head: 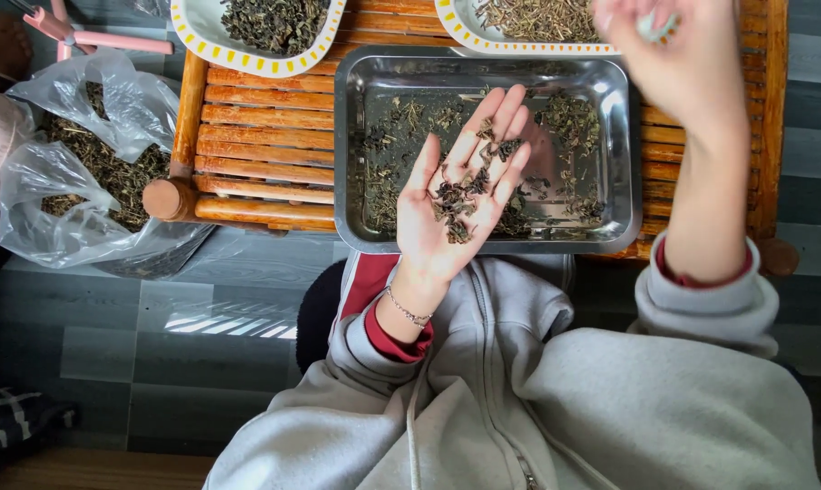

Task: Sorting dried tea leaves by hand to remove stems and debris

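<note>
The left hand [456, 195] lay flat and wide open, palm up, above the steel tray [621, 154]. On that palm sat dried leaves [457, 201], dark, curled and twiggy, heaped from the fingers down to mid-palm. The right hand [673, 54] hovered blurred over the tray's far corner, fingers pinched around something small and pale; what it was, I could not tell. More leaf scraps littered the tray on the slatted wooden surface [256, 136]. A leaf-filled plastic bag [74, 172] sat beside it.
</note>
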